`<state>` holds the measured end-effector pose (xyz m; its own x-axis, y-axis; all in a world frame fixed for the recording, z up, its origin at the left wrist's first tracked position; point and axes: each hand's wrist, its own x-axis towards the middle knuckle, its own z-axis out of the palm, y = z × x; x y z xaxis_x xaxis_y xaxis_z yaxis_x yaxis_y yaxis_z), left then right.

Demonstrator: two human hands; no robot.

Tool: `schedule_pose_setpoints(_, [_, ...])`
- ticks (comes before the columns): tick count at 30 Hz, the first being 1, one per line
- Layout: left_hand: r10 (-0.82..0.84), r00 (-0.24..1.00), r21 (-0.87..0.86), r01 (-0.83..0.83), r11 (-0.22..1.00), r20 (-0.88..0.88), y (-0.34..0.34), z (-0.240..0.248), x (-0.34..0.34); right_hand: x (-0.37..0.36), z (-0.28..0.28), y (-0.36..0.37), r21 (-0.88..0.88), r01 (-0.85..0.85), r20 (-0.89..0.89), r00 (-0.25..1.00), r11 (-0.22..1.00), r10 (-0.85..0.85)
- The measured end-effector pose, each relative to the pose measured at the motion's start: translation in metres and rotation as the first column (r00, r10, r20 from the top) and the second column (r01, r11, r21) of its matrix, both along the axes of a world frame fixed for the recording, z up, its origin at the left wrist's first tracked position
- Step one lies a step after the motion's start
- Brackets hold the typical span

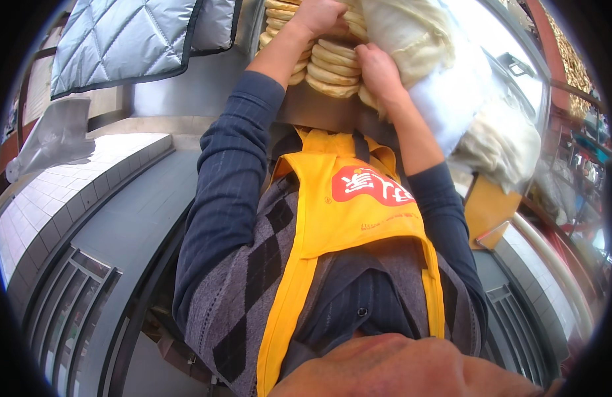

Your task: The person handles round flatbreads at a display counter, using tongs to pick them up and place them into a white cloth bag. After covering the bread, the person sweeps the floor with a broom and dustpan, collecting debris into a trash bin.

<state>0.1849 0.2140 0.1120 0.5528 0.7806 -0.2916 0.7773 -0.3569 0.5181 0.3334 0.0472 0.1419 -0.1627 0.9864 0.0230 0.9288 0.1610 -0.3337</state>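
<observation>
A stack of pale round flatbreads (331, 68) stands on a metal counter at the top of the view. My left hand (317, 16) lies on top of the stack, fingers curled over the upper breads. My right hand (378, 71) presses against the stack's right side, fingers wrapped around the lower breads. Both forearms reach up from dark blue sleeves. A yellow apron (345, 212) over a grey patterned sweater fills the middle of the view.
A white cloth bundle (445, 79) bulges right of the stack, touching my right wrist. A silver quilted cover (130, 40) hangs at top left. A white tiled ledge (61, 192) and a grey metal surface (134, 218) run along the left.
</observation>
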Motion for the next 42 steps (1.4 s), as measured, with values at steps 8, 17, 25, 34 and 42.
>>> schedule_pose_setpoints(8, [-0.115,0.988,0.203,0.092,0.975,0.102,-0.001,-0.003,0.002,0.001,0.009,0.006,-0.001,0.004,-0.163,0.987,1.000,-0.004])
schedule_pose_setpoints(17, [-0.097,0.982,0.346,0.037,0.937,0.159,-0.003,-0.044,-0.020,0.000,0.022,0.033,0.006,0.172,-0.144,0.975,0.985,-0.169])
schedule_pose_setpoints(25, [0.081,0.803,0.187,-0.234,0.954,0.590,-0.057,-0.004,-0.057,0.008,0.022,0.035,-0.035,0.239,-0.216,0.946,0.970,-0.241])
schedule_pose_setpoints(34, [0.460,0.216,-0.396,-0.283,0.874,0.861,-0.147,0.043,-0.080,-0.001,0.103,-0.022,-0.180,0.282,-0.662,0.674,0.942,-0.328])
schedule_pose_setpoints(42, [0.859,-0.143,-0.840,0.181,0.512,0.492,-0.175,0.043,-0.106,0.012,0.121,-0.029,-0.047,0.451,-0.570,0.721,0.891,-0.394])
